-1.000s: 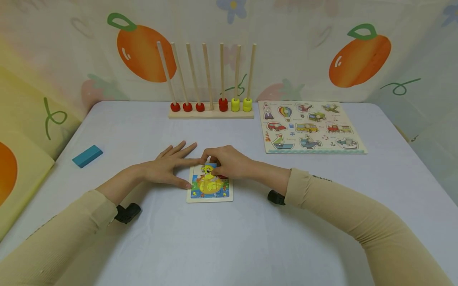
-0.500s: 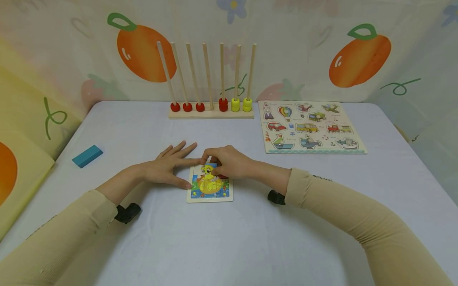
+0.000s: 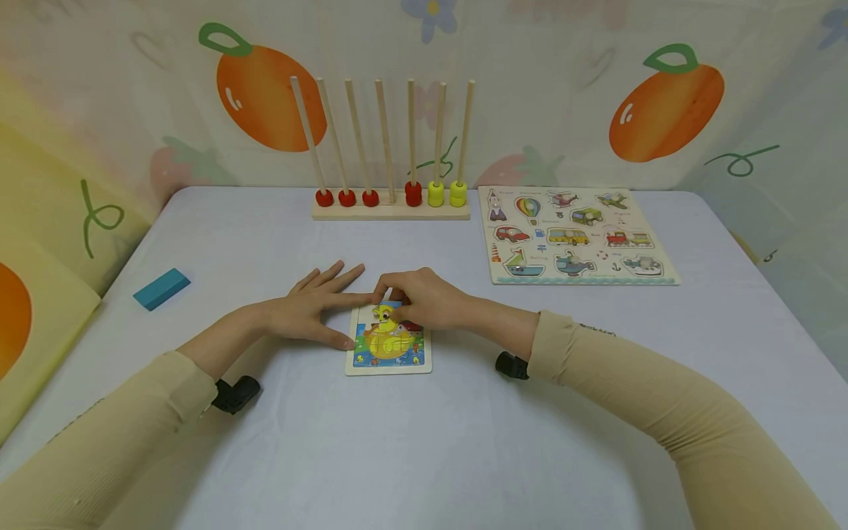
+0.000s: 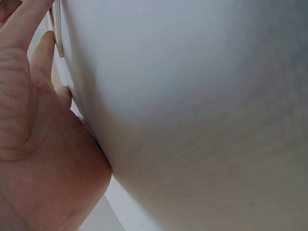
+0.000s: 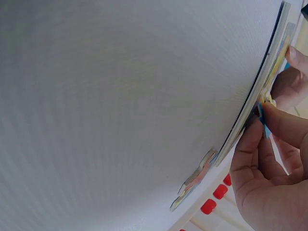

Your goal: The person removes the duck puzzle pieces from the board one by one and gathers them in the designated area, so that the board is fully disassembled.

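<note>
A duck jigsaw [image 3: 391, 346] lies in its one pale frame [image 3: 389, 372] near the middle of the white tabletop [image 3: 424, 456], seen from my remote station; I judge it light, stiff and smooth-faced, best steadied by the frame's edges, its thin pieces taken by their sides; one blue-edged piece [image 5: 267, 130], tilted, is pinched between thumb and finger of the right hand [image 3: 427, 300] at the frame's far side; the left hand [image 3: 311, 313] has its fingers spread wide, thumb and forefinger touching the frame's left side; just beyond, my right wrist view shows what look like at least two loose pieces [image 5: 195, 177], overlapping; farther back I count one bead rack [image 3: 391, 213] with seven rods [image 3: 411, 132], five red beads [image 3: 414, 194] and four yellow beads [image 3: 435, 194]; to its right lies one vehicle board [image 3: 596, 280] bearing eleven pictured shapes; well apart on the left rests one blue block [image 3: 162, 289]; behind hangs a printed cloth backdrop [image 3: 530, 44].
</note>
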Demonstrator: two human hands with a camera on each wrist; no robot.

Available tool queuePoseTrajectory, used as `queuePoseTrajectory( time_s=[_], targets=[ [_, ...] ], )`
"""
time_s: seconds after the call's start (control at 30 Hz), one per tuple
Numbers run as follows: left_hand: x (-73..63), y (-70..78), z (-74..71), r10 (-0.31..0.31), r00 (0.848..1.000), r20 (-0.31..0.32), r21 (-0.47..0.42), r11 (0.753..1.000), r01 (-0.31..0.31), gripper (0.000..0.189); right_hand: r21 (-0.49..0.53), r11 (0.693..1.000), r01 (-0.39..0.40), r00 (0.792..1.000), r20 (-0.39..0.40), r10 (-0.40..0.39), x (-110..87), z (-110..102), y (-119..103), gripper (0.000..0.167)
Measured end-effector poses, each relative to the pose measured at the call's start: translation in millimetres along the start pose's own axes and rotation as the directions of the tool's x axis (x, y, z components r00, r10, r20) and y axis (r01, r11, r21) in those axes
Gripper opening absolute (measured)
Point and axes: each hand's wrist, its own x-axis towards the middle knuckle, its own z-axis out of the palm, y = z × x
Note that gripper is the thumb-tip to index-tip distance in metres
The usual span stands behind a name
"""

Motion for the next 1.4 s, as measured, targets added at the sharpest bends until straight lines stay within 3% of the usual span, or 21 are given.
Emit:
queuePoseTrajectory(
  time_s=[0.67,0.97,1.17,1.4],
  targets=[
    [0.5,1.5,-0.7,0.004,1.0,0.001,-0.01,1.0,-0.004,0.081,0.038,0.999,-0.031,0.999,-0.033,0.032,-1.2,-5.6,-2.4,0.021],
    [1.2,0.9,0.9,-0.003,1.0,0.002,0.001,1.0,0.003,0.08,0.057,0.998,-0.004,0.998,-0.059,0.008,-8.0,-18.6,-0.2,0.021],
    [0.8,1.6,0.6,-0.003,1.0,0.001,0.017,1.0,0.003,0.079,0.085,0.996,-0.021,0.998,-0.059,0.026,-16.8,-30.3,5.7,0.021],
    [0.9,2.1,0.9,-0.013,1.0,-0.006,0.019,1.0,0.013,0.08,0.075,0.996,-0.042,0.992,-0.116,0.05,-26.7,-42.2,15.1,0.021]
  ],
)
